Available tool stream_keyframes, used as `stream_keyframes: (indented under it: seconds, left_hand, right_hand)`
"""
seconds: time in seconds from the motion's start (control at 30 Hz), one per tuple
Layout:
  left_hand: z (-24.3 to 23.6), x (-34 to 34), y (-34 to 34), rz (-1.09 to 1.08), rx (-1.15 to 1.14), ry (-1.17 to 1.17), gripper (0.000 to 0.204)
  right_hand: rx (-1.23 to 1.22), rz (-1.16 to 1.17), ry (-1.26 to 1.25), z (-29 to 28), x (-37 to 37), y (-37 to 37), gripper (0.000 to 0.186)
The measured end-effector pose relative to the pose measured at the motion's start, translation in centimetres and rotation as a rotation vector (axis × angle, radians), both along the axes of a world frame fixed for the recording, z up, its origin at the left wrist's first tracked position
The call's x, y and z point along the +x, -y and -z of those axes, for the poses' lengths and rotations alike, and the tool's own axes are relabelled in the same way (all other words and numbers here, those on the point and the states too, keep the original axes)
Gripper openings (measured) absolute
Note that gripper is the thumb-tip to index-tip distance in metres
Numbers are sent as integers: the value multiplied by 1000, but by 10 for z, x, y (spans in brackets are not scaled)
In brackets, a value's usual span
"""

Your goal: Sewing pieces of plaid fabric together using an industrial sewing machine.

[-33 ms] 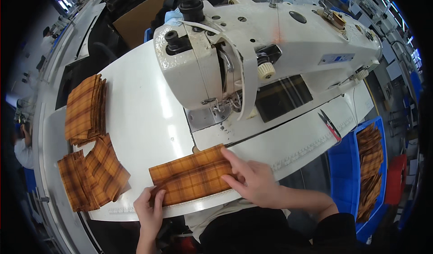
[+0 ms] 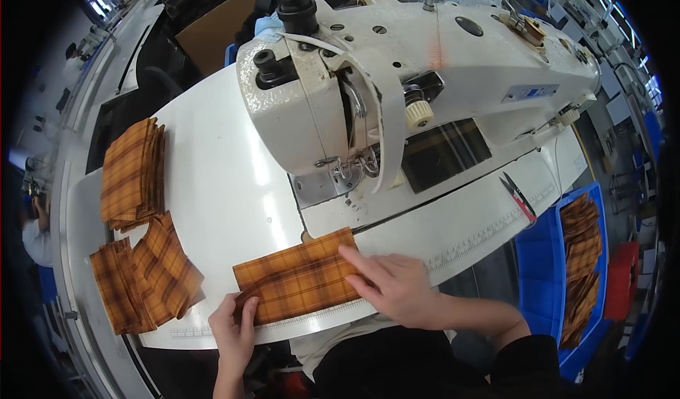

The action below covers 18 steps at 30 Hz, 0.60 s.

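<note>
A rectangular orange-and-brown plaid fabric piece (image 2: 301, 275) lies flat near the table's front edge, with a fold line running along its length. My left hand (image 2: 234, 328) pinches its lower left corner between thumb and fingers. At the right end, my right hand (image 2: 400, 289) rests on the cloth, index finger stretched out and thumb apart, the other fingers curled. Just beyond the fabric stands a white sewing machine (image 2: 304, 116), its presser foot (image 2: 345, 172) above the metal needle plate (image 2: 312, 189).
Two stacks of plaid pieces, an upper one (image 2: 131, 176) and a fanned lower one (image 2: 152, 275), lie on the left. Red-handled thread snips (image 2: 519, 199) rest at the right by a ruler strip (image 2: 460, 252). A blue bin (image 2: 535, 271) with more plaid pieces stands at the right.
My right index finger has shifted slightly down and left from the fabric's upper right corner onto its face. My left hand keeps its hold, and the fabric stays nearly in place.
</note>
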<state>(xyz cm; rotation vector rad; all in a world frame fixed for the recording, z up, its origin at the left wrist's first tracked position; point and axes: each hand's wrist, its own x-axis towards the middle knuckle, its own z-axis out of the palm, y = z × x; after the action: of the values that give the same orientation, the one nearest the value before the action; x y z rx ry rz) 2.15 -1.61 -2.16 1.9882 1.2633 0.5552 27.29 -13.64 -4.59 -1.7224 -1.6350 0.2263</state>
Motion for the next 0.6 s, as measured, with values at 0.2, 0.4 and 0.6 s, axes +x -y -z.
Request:
stream_keyframes:
  seconds: [0.2,0.4,0.6]
  left_hand:
    - [-20,7,-27,178,-21,-384,19]
    - [-52,34,-39,491,207,-672,42]
    - [-8,87,-11,595,352,-203,30]
  right_hand:
    - [25,-88,142,3,-1,1,39]
    - [-40,-151,186,2,-2,3,52]
    - [-50,-112,310,-1,-10,4,46]
